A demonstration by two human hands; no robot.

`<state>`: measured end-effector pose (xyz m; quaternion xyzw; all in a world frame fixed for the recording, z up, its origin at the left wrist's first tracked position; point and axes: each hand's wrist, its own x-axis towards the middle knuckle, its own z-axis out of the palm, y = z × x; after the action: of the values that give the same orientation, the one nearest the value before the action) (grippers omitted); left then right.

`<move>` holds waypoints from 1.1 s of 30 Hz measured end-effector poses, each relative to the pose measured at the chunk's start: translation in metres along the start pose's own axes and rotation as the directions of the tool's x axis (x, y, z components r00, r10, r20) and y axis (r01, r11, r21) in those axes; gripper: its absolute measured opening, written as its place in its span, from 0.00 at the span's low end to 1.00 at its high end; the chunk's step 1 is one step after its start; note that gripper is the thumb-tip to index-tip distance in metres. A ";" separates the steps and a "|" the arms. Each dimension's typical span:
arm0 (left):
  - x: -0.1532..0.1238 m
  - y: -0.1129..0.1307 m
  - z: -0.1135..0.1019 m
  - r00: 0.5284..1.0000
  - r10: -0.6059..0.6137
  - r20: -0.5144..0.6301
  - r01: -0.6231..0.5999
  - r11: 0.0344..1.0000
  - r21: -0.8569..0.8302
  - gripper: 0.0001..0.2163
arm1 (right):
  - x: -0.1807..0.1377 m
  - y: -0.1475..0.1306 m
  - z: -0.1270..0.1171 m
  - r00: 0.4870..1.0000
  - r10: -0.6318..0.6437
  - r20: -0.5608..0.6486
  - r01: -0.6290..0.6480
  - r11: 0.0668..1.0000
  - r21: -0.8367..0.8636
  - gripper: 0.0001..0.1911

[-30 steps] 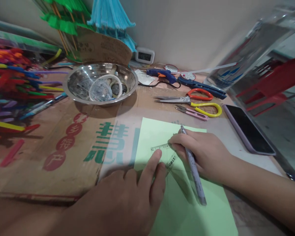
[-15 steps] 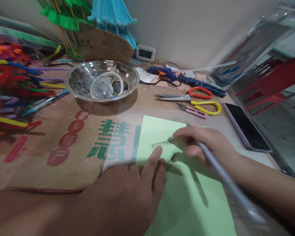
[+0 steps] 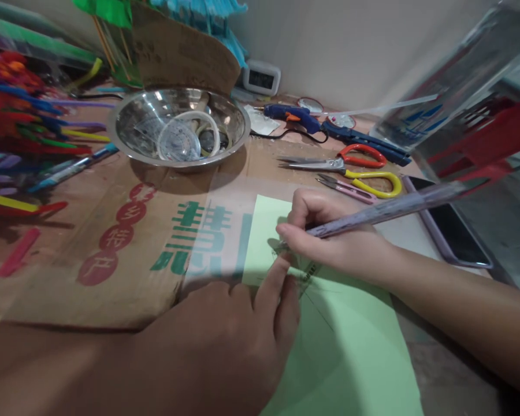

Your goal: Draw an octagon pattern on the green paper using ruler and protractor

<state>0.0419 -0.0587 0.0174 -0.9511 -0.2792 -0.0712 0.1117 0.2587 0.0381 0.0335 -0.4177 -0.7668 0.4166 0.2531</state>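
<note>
Light green paper (image 3: 351,358) lies under both hands, with thin straight lines drawn on it. My left hand (image 3: 238,329) rests palm down, its index finger stretched out and pressing on a small clear set square (image 3: 311,270). Much of the set square is hidden by my hands, but its black print shows. Just beyond that fingertip, my right hand (image 3: 329,231) is closed around a lavender pencil (image 3: 385,209). The pencil slants up to the right; its writing tip is hidden behind my fingers, low near the paper and the set square's edge.
Scissors (image 3: 364,167), pink thread snips (image 3: 346,188) and a phone (image 3: 453,225) lie beyond my right hand. A steel bowl (image 3: 125,147) stands behind the printed cardboard (image 3: 134,300). A blue glue gun (image 3: 297,115) lies farther back. Colourful pipe cleaners (image 3: 21,127) crowd the left.
My right hand has moved left and down to the set square beside my left fingertip. The pencil has swung round, its rear end now pointing up and right. My left hand stays put.
</note>
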 end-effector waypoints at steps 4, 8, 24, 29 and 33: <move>0.001 -0.001 0.000 1.000 -0.013 0.013 0.013 1.000 -0.009 0.22 | -0.004 0.001 0.000 1.000 -0.017 0.011 0.017 0.998 -0.064 0.15; 0.002 -0.004 -0.002 1.000 0.011 0.014 -0.011 1.000 -0.015 0.22 | -0.004 0.000 0.000 0.999 -0.044 0.013 0.045 0.995 -0.084 0.16; 0.001 -0.003 0.000 0.999 0.019 0.028 -0.019 1.000 -0.013 0.23 | -0.002 0.001 0.000 0.997 -0.053 0.056 0.061 0.987 -0.151 0.16; 0.002 -0.002 0.000 0.999 0.024 0.048 -0.024 1.000 -0.004 0.23 | -0.003 0.001 -0.001 0.997 -0.076 0.033 0.081 0.978 -0.192 0.14; 0.002 -0.002 0.001 0.998 0.034 0.043 -0.035 0.999 0.005 0.24 | -0.004 0.000 -0.003 0.996 -0.093 0.003 0.091 0.969 -0.230 0.13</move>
<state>0.0420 -0.0557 0.0174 -0.9567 -0.2653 -0.0478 0.1095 0.2628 0.0362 0.0344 -0.4098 -0.8273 0.3115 0.2250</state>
